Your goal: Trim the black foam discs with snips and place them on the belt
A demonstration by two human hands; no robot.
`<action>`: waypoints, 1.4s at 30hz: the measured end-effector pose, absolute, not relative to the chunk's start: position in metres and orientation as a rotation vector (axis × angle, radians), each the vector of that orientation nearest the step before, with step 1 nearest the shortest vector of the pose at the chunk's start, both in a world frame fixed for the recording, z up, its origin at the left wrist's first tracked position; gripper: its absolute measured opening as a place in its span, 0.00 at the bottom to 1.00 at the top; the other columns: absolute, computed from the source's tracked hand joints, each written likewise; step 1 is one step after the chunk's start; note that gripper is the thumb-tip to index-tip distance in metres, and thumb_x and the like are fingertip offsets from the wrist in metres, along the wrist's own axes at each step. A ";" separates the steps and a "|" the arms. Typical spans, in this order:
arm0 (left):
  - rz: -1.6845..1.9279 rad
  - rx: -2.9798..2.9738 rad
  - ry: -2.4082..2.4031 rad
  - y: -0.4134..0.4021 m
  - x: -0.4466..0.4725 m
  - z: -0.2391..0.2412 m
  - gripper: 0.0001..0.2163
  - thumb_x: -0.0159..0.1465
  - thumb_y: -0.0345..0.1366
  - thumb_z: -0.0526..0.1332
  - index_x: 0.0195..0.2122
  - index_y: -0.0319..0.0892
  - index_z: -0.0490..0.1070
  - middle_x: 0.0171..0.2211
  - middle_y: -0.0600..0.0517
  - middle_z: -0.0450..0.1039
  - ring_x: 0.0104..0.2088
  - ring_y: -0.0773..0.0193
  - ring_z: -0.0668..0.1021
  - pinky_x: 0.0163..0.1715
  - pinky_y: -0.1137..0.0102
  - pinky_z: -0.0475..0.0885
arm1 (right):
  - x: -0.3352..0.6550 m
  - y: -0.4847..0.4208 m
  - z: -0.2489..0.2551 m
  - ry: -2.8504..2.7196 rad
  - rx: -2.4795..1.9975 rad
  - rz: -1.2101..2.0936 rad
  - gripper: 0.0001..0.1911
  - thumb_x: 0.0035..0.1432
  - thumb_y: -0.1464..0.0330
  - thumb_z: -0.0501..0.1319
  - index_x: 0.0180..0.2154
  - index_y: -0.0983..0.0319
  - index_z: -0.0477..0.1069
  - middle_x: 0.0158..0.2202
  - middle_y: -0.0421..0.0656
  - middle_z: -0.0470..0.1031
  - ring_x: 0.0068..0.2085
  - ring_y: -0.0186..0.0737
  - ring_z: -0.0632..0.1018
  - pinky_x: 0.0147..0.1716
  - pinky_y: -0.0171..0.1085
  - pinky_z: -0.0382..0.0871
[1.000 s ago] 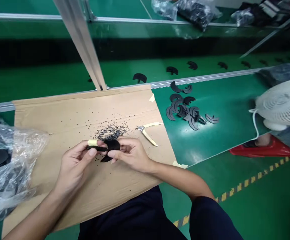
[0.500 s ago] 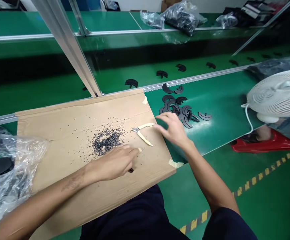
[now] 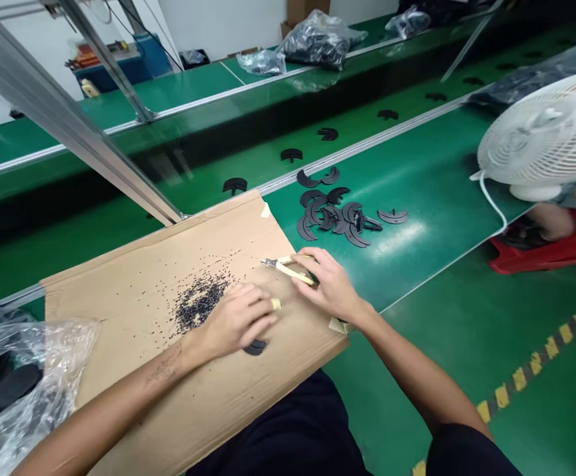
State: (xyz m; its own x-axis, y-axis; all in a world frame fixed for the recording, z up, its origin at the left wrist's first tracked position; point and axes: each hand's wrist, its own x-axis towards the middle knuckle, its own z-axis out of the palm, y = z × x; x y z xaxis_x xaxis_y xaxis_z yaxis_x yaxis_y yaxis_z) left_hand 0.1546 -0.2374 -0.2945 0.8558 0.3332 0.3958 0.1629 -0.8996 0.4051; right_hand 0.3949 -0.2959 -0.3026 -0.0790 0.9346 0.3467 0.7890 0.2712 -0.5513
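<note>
My right hand (image 3: 328, 283) has its fingers curled round the cream handles of a pair of nippers (image 3: 288, 270). The nippers' jaws are spread and point left, just above the cardboard sheet (image 3: 168, 396). My left hand (image 3: 241, 317) is closed over a black curved plastic piece (image 3: 254, 347), whose lower edge shows under the thumb; the grip itself is mostly hidden. Yellowish tape (image 3: 275, 303) shows at the fingertips of this hand. Beside it spreads a heap of tiny black bits (image 3: 201, 301) on the cardboard.
Several black curved pieces (image 3: 337, 215) lie on the green table (image 3: 416, 165), and more stand in a row on the green belt (image 3: 262, 168) behind. A white fan (image 3: 540, 132) is at the right. Clear plastic bags (image 3: 59, 357) lie at the left. A metal post (image 3: 94, 142) rises behind the cardboard.
My right hand has come down and left onto the nippers' handles and taken hold of them. More of the black piece shows under my left hand. The camera view has tilted and shifted.
</note>
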 end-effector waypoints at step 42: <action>0.952 0.360 0.756 -0.232 0.125 -0.255 0.10 0.71 0.35 0.59 0.32 0.38 0.69 0.17 0.61 0.55 0.15 0.76 0.57 0.16 0.79 0.52 | 0.286 -0.260 -0.281 -1.574 -0.989 1.032 0.63 0.45 0.46 0.75 0.72 0.54 0.44 0.67 0.54 0.61 0.63 0.58 0.70 0.62 0.56 0.67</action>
State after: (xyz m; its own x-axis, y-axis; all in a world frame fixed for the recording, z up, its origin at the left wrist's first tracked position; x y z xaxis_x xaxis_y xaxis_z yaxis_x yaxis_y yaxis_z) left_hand 0.1245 -0.2317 -0.2550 0.3550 0.8354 -0.4196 -0.5981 0.5479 0.5849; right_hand 0.2859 -0.2605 -0.2811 -0.1963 0.9384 0.2842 0.1136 0.3097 -0.9440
